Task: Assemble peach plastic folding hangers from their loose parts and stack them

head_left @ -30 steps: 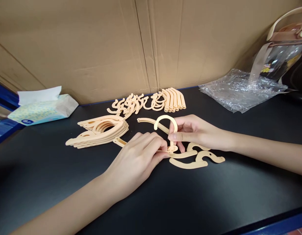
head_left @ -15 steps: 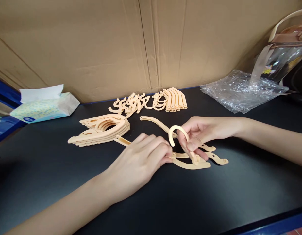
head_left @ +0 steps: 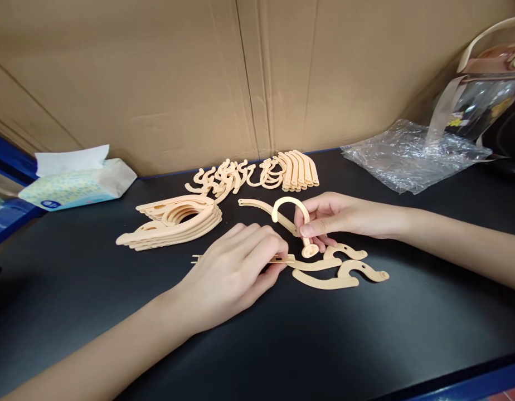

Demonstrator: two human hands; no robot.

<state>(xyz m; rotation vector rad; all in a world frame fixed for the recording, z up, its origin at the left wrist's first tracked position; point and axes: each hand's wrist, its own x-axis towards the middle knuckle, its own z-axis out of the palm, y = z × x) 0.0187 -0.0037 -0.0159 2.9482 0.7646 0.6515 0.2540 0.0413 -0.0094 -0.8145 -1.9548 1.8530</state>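
Between its thumb and fingers, my right hand [head_left: 324,220] grips a cream plastic hook [head_left: 287,201], its round base pointing down. My left hand [head_left: 244,267] is closed on a cream hanger arm [head_left: 285,258], whose middle is hidden under the fingers. Just right of that arm lie two flat curved pieces [head_left: 326,283] and two wavy pieces [head_left: 364,269]. Another curved arm [head_left: 266,207] rests behind the hands. On the left is a stack of folded hangers [head_left: 169,236].
At the back of the black table [head_left: 324,345] lie a pile of hooks and wavy pieces [head_left: 224,181] and a row of arms [head_left: 299,170]. A tissue pack [head_left: 82,181] sits left, a plastic bag [head_left: 408,156] and bottle [head_left: 483,100] right.
My right hand has lifted back and left with the hook, now more upright. My left hand has turned the hanger arm more level, uncovering its right end.
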